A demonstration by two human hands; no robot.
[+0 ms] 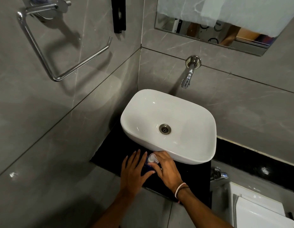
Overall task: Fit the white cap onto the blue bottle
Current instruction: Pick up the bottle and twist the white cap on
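Fingers (153, 164) of the right hand (167, 171) pinch the white cap (152, 158) at the top of the blue bottle (147, 166), while the left hand (134, 168) lies against the bottle's side with its fingers stretched out rather than curled, the thumb reaching across underneath. Whether that hand truly grips the bottle I cannot tell; it looks more like a steadying press.

Both things sit low over the dark tabletop (192, 171), just in front of the white sink (200, 159), close to its rim.

Trouble could come from the cap going on crooked: it looks tilted against the bottle's neck, and pushed or turned that way it may jam or pop off. With the left hand so loosely placed, the bottle could also roll or slide under the pressure, and the cap might skip away towards the sink.

Little of the bottle shows, only a dark blue strip between the hands. Its cap is small, pale and slightly see-through, round-mouthed.
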